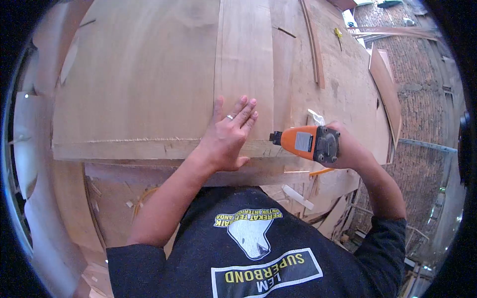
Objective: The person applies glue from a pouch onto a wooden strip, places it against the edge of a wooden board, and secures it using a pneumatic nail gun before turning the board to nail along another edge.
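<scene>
My left hand (227,131) lies flat with fingers stretched on a pale plywood strip (244,54), near its front end. A ring shows on one finger. Beneath the strip, a wide plywood panel (139,74) has a rough front edge facing my body. My right hand (349,145) is closed around an orange nail gun (297,140), seen from above. The dark nose of the tool points left, just beyond the strip's right edge. I cannot tell whether the nose touches the wood. Most of the grip and my right fingers are hidden behind the tool's body.
Narrow wooden battens (314,47) lie at the right of the work surface. A yellow-handled screwdriver (338,34) rests farther back. White crumpled material (316,117) sits behind the nail gun. An orange hose (322,172) shows below it. A brick surface (417,89) lies at far right.
</scene>
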The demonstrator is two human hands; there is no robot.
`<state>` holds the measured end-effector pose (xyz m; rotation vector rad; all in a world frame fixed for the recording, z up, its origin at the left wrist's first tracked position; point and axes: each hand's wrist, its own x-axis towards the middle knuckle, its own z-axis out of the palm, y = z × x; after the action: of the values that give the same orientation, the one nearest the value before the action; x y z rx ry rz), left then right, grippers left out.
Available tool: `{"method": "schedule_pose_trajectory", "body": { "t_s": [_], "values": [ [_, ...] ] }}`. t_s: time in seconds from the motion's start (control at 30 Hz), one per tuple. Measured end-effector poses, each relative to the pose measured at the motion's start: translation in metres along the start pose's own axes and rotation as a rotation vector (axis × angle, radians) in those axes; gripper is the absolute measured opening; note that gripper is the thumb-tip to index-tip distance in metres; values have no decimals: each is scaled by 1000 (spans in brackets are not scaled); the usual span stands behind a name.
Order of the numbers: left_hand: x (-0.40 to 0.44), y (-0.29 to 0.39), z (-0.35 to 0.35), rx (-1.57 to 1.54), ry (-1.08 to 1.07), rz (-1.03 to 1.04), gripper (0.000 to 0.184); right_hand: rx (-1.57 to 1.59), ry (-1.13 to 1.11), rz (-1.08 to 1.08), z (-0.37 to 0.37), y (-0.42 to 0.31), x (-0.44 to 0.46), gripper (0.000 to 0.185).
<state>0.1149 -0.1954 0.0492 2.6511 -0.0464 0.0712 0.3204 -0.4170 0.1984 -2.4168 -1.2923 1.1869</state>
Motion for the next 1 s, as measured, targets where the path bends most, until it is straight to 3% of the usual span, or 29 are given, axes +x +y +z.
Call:
{"method": "schedule_pose_trajectory", "body": {
  "t_s": [0.13, 0.23, 0.37, 0.53, 0.63, 0.77, 0.93, 1.0],
  "values": [
    [-3, -9, 8, -49, 6, -3, 111, 18, -21, -110, 3, -15, 21, 32],
    [-3, -10, 8, -56, 9, -7, 111, -29, -107, 35, 6, -16, 30, 32],
    [-5, -9, 5, -60, 11, -14, 111, -49, -80, -55, 10, -10, 35, 29],
    [-2, -9, 9, -52, 14, -15, 110, -69, -94, -16, 7, -31, 37, 25],
    [-3, -9, 8, -46, 4, -20, 110, -195, -72, -89, 10, -25, 41, 32],
    [-3, -8, 7, -30, 13, -15, 107, -140, -51, 12, 7, -34, 36, 35],
    [-8, -14, 4, -31, 42, 22, 110, -9, -2, -125, 19, -11, 26, 46],
    [-15, -9, -11, -54, 60, 52, 114, -34, 10, -66, 14, -13, 10, 47]
  ]
}}
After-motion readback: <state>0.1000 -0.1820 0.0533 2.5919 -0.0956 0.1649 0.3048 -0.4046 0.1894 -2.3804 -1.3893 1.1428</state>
